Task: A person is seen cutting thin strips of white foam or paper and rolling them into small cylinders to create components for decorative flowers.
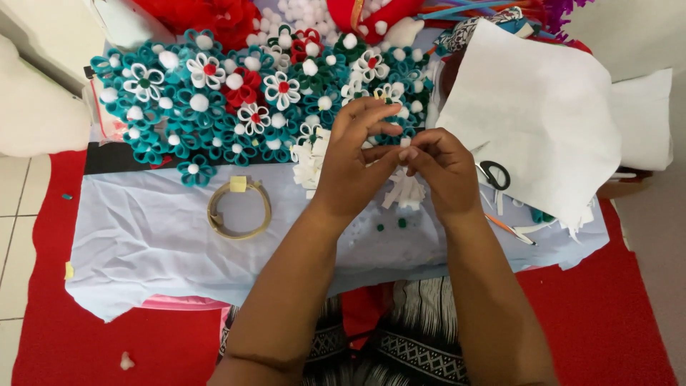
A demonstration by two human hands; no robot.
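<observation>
At frame centre, the left hand [354, 161] and right hand [443, 171] meet, fingertips pinched narrow on a small white felt piece [405, 142]. It sits between both thumbs and forefingers, largely hidden. Risk: so slight a grip could let it drop among the white felt strips [406, 191] below.

flowers [214, 100]: matt felt | sheet [532, 107]: white felt, soft | hoop [239, 209]: wood | cloth [143, 229]: smooth fabric
</observation>
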